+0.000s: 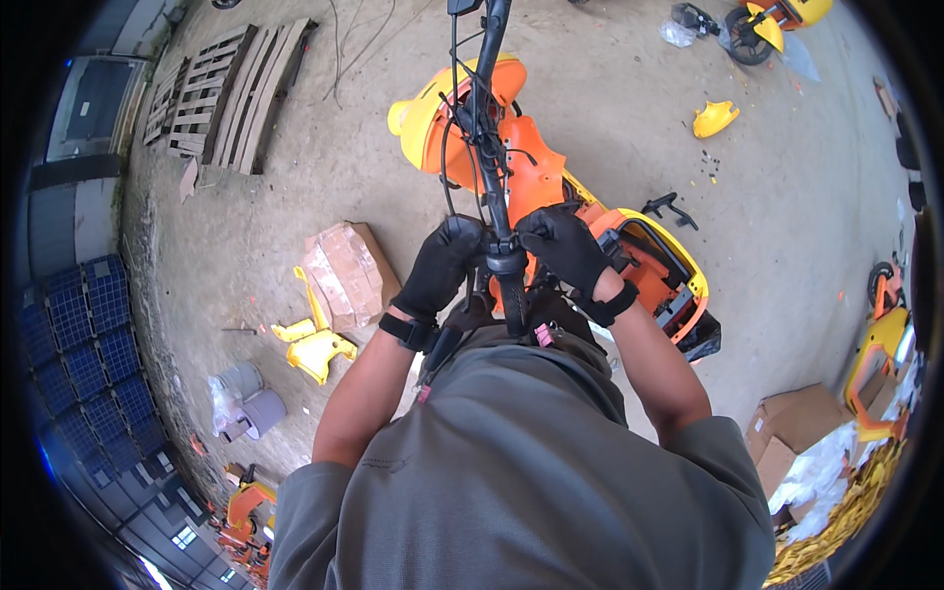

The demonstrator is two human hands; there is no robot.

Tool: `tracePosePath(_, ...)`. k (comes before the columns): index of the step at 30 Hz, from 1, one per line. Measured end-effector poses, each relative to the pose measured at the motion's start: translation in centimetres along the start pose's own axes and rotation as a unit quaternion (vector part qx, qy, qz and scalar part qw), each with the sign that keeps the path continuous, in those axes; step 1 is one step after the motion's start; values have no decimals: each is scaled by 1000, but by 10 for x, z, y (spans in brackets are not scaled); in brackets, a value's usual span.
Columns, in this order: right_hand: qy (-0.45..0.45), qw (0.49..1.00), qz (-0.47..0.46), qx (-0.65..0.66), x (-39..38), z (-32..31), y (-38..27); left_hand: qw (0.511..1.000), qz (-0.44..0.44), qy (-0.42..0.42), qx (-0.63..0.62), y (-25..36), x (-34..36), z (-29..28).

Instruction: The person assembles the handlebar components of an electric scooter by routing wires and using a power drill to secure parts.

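A black handlebar runs away from my body, its ribbed rubber grip pointing at my waist. Black cables loop alongside it. My left hand, in a black glove, is closed at the bar's left side, just beyond the grip. Opposite it, my right hand, gloved too, is closed against the bar's right side. Whatever the fingers of either hand pinch is hidden. The bar belongs to a scooter with a yellow and orange front cover and an open orange rear body.
Left of me lie a taped cardboard box and yellow plastic panels. Wooden pallets rest at the far left. A yellow cover and a black bracket are on the floor at right, with an open carton nearer.
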State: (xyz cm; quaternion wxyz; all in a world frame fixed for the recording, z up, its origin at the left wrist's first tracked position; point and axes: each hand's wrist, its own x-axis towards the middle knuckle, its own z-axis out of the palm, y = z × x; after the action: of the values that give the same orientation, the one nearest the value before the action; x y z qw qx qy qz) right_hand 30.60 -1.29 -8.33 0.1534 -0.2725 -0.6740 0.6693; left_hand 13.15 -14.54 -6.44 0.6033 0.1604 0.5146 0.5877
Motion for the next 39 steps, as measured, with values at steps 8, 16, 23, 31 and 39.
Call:
tracePosePath(8,-6,990,-44,-135,2,3,-3,1000,-4,5,27,-1,0,-3)
tracePosePath(16,-11,996,-9,-89,1,0,8,1000,-15,-24,10,-5,2,-11)
tracePosePath(23,-45,998,22,-30,7,-3,6,999,-12,-33,-23,-6,2,-11)
tracePosePath(31,-37,989,1,-142,8,-8,15,996,56,7,-67,-15,4,6)
tracePosePath(39,-74,988,131,-13,6,-23,-9,984,130,118,35,-24,12,21)
